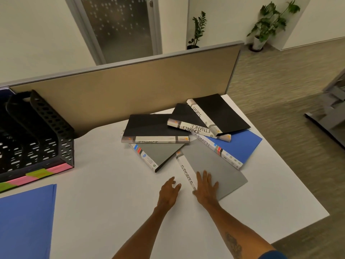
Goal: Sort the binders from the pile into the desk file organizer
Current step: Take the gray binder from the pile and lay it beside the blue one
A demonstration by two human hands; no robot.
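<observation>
— What sits on the white worktop?

— At the far left, a black mesh file organizer. Nearer, at the left edge, a blue folder lies flat.

— And on the right?

— Binders in a loose pile. At the bottom, flat on the surface: a grey binder marked SPORTS nearest, a second grey binder just left of it, and a blue binder marked ADMIN toward the right edge.

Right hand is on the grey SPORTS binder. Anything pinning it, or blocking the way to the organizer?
The right hand rests flat on the grey SPORTS binder. Its far edge looks tucked under the blue ADMIN binder. The white desk toward the organizer shows nothing between; the blue folder lies nearer you.
</observation>
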